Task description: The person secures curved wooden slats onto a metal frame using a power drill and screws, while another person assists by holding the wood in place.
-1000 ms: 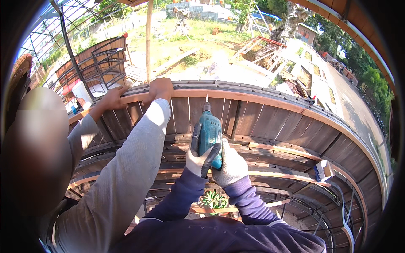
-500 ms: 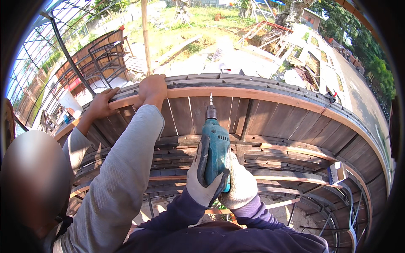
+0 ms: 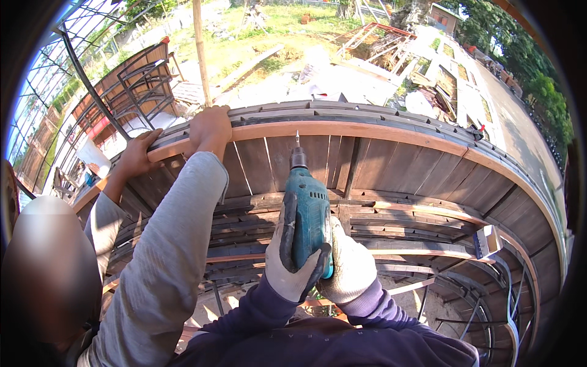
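Since a second ago: drill (image 3: 310, 217) shows larger below the wooden rail (image 3: 379, 131); bit (image 3: 298, 140) overlaps rail more; co-worker's head (image 3: 52, 269) sits lower against rail.

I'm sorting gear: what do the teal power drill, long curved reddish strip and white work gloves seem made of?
Teal power drill: probably matte plastic, given its moulded, slotted casing; its dark chuck: likely metal, from its sheen.
Long curved reddish strip: likely wood, dull-faced, possibly stained.
White work gloves: apparently knitted fabric, coarsely textured; their dark patches: perhaps rubber.
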Demonstrator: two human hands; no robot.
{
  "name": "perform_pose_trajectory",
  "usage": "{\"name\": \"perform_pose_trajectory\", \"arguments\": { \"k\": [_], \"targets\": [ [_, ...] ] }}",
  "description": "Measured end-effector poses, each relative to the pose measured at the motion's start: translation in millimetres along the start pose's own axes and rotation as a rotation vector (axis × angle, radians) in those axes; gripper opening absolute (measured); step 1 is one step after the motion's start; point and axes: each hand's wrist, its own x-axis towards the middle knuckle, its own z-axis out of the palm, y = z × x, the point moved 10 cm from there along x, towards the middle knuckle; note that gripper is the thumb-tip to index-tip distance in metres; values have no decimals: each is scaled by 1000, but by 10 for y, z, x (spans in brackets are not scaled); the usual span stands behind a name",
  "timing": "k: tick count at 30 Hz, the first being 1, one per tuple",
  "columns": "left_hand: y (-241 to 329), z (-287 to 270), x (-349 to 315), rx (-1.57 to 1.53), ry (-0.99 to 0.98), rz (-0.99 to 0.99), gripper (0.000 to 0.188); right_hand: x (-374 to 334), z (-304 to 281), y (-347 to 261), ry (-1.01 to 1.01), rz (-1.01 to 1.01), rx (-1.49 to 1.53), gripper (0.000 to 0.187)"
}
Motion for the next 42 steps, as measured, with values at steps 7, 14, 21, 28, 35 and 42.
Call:
{"name": "perform_pose_trajectory", "arguments": {
  "k": [7,14,21,28,35,42],
  "targets": [
    [5,-67,22,-40,19,25,83,67,21,-62,-11,-38,23,85],
    [-23,3,70,-44,-14,-11,85,100,30,55,-77,41,48,88],
    [76,3,83,60,-54,94,87,83,149,143,-148,44,76,86],
    [100,2,132,81,-25,69,89,202,85,67,-97,-48,117,78],
    [88,34,172,67,-70,45,90,175,86,145,-102,6,140,90],
    [35,-5,157,34,-64,-21,91,215,134,152,-180,51,153,98]
  ]
}}
